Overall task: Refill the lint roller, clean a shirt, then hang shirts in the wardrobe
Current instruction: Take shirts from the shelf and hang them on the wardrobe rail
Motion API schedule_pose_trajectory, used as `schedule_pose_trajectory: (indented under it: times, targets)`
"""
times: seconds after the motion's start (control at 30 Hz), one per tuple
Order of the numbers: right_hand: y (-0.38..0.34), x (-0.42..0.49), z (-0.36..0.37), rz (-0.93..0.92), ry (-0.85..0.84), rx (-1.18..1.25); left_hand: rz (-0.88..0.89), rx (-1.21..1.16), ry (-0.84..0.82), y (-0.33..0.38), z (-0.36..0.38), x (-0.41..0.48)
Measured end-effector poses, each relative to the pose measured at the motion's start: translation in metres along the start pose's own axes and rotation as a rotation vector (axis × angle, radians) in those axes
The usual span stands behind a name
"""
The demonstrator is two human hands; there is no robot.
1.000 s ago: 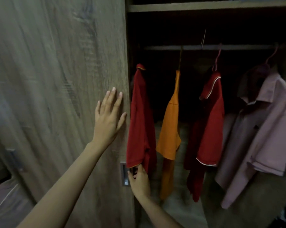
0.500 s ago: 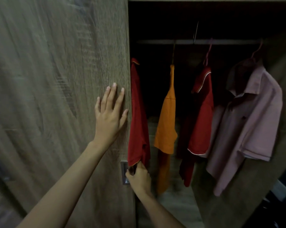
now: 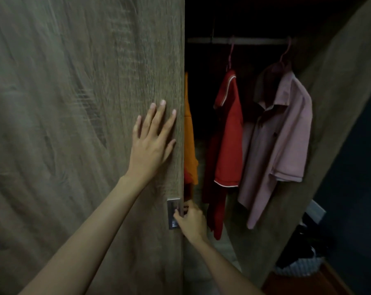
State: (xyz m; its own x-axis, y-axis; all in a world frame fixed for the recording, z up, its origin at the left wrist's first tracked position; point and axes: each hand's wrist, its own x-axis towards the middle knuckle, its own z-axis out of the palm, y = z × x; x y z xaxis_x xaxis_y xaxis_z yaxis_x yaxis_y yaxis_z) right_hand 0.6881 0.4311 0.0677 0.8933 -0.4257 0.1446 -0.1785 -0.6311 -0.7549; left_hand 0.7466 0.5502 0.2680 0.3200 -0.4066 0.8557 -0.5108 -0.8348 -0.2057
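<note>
The wooden sliding wardrobe door [image 3: 84, 124] covers the left half of the view. My left hand [image 3: 152, 141] lies flat on it near its right edge, fingers spread. Lower down, my right hand [image 3: 191, 220] grips the door's edge at the recessed metal handle [image 3: 172, 213]. Inside the dark wardrobe, shirts hang from a rail [image 3: 244, 41]: an orange shirt [image 3: 189, 145] half hidden behind the door edge, a red shirt [image 3: 227, 145] with white trim, and a pink collared shirt [image 3: 280, 141] on a pink hanger.
The wardrobe's right side panel [image 3: 340, 81] slants along the right. Beyond it, low at the right, lies a pile of dark and striped fabric [image 3: 299, 267] on a reddish floor. A wooden shelf base shows under the shirts.
The door has slid to the right. It now hides the leftmost red shirt and half of the orange one. Both hands travelled right with the door.
</note>
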Motion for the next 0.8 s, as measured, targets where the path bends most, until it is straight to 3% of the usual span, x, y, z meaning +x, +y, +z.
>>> schedule_pose_trajectory:
  times: [0.8]
  targets:
    - [0.159, 0.047, -0.172, 0.164, 0.267, -0.012, 0.227, -0.014, -0.103, 0.156, 0.062, 0.023]
